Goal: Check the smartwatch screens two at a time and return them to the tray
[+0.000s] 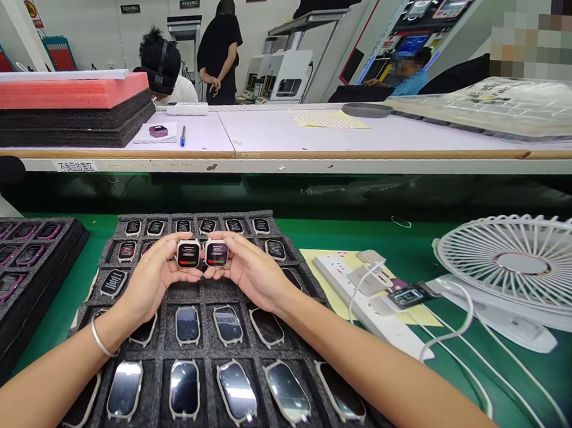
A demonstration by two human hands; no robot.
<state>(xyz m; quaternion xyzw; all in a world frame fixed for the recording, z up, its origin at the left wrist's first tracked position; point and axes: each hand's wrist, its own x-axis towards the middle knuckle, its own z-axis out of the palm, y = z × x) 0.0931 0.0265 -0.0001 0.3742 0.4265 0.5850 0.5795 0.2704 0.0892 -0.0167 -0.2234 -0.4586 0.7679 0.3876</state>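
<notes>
My left hand (153,277) grips a small square watch body (188,254) with a lit screen showing a red bar. My right hand (248,270) grips a second watch body (216,253), its screen lit as well. Both are held side by side, nearly touching, over a dark foam tray (161,348) on the green bench. The tray's pockets hold several more watch bodies (184,388), screens dark in the near rows. A silver bangle (100,339) circles my left wrist.
A second foam tray (16,301) with several pink-edged watch bodies lies at the left. A white power strip (353,295) with cables and a white fan (520,267) lie to the right. Behind is a raised shelf (319,154) with stacked foam (64,107); other people work beyond it.
</notes>
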